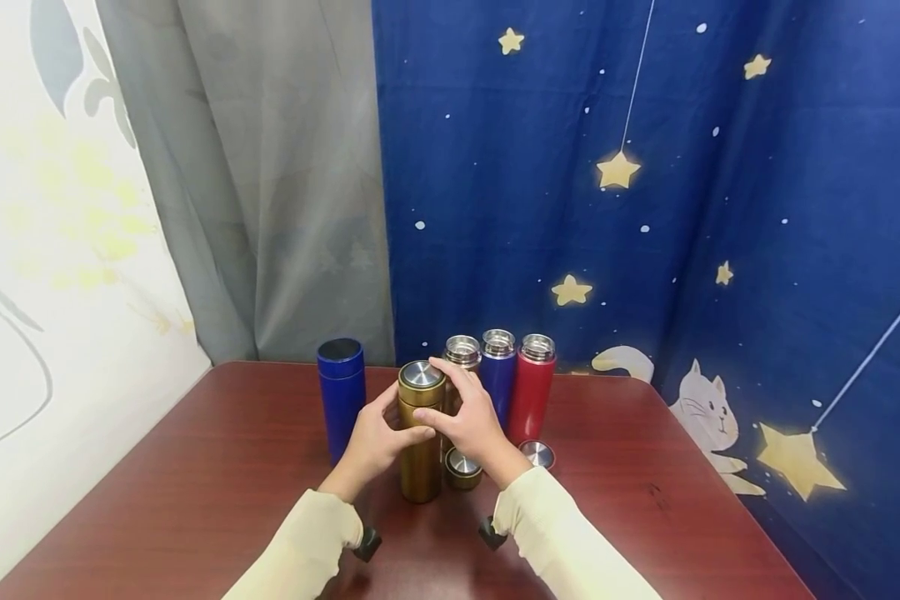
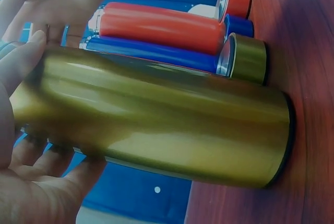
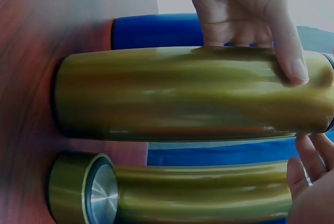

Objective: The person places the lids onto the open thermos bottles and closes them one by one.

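Note:
A gold thermos flask (image 1: 420, 467) with a steel-topped lid (image 1: 422, 375) stands upright between both hands. My left hand (image 1: 375, 437) grips it from the left; its thumb lies across the front, and its fingers go behind the body, as the left wrist view shows. My right hand (image 1: 468, 417) holds the upper part from the right, thumb on the front just below the lid and fingertips at the lid's edge. In the right wrist view the right fingers (image 3: 308, 158) touch the flask's side near its top.
Behind stand an open gold flask (image 1: 461, 354), an open blue flask (image 1: 497, 375) and an open red flask (image 1: 532, 392). Before them lie a gold lid (image 1: 462, 471), a red lid (image 1: 537, 454) and a blue lid (image 2: 241, 25). Left stands a lidded blue flask (image 1: 342, 408) on the table (image 1: 195, 483).

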Available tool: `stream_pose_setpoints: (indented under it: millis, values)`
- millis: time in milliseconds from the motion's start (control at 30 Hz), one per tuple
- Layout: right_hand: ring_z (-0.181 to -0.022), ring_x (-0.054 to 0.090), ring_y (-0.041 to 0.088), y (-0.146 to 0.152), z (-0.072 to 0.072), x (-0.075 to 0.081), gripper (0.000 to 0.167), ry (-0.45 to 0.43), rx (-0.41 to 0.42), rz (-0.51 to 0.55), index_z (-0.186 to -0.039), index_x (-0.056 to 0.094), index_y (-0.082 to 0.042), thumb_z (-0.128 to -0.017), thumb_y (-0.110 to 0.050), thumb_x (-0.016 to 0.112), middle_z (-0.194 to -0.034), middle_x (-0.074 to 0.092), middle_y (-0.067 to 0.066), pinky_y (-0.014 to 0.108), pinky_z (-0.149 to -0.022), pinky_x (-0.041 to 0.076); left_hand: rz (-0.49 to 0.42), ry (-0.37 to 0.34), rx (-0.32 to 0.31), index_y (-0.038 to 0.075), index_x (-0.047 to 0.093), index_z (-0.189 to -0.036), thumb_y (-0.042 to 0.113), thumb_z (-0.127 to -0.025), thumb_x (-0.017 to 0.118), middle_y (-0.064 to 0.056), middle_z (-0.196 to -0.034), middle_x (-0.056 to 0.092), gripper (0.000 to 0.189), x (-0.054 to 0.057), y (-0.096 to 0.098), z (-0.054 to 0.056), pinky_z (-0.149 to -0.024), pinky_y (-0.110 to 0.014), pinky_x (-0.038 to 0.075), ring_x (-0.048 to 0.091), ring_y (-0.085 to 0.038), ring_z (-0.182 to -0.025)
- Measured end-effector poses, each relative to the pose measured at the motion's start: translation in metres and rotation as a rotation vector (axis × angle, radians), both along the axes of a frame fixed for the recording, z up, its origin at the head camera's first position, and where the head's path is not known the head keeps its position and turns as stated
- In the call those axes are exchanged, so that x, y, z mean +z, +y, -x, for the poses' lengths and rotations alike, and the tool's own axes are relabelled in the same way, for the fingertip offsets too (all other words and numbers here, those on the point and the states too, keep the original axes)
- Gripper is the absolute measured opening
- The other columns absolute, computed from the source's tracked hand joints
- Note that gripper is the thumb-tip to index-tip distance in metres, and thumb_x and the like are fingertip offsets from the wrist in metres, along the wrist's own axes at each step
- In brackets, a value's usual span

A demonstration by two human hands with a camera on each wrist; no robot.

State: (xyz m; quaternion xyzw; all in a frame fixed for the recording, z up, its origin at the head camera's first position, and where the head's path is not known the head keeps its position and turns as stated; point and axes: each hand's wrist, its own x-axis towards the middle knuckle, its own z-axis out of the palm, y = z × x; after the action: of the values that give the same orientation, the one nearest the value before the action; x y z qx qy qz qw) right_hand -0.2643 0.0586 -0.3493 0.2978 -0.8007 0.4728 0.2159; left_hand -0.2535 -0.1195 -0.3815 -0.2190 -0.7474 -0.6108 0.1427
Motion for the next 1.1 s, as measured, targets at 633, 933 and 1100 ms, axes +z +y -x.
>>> stream_pose_setpoints:
  millis: [633, 933, 1100]
  values:
    - [-0.104, 0.058, 0.022, 0.009, 0.003, -0.017, 0.076, -0.040, 0.022, 0.058, -0.145, 0.046, -0.023, -0.078, -0.027, 0.082, -0.120, 0.061, 0.002, 0.044, -0.081, 0.052, -0.001, 0.036, 0.014, 0.006, 0.042, -0.146, 0.013, -0.075, 0.085, -0.015, -0.134, 0.056, 0.083, -0.007, -0.003, 0.014, -0.095, -0.039, 0.049, 0.060, -0.029, -0.116]
    - [-0.105, 0.058, 0.024, 0.015, 0.001, -0.027, 0.073, -0.067, 0.017, 0.045, -0.143, 0.047, -0.022, -0.079, -0.028, 0.082, -0.124, 0.060, 0.003, 0.047, -0.079, 0.050, 0.019, 0.028, 0.068, -0.001, 0.039, -0.146, 0.005, -0.075, 0.084, -0.021, -0.135, 0.055, 0.085, 0.003, -0.001, 0.010, -0.096, -0.045, 0.047, 0.058, -0.035, -0.118]
    - [-0.105, 0.056, 0.023, 0.021, 0.003, -0.034, 0.072, -0.079, -0.003, 0.034, -0.142, 0.048, -0.019, -0.079, -0.029, 0.081, -0.124, 0.059, 0.007, 0.050, -0.079, 0.049, 0.022, 0.020, 0.071, -0.006, 0.036, -0.146, 0.000, -0.075, 0.082, -0.026, -0.136, 0.052, 0.085, 0.020, 0.003, -0.002, -0.097, -0.047, 0.046, 0.056, -0.038, -0.119]
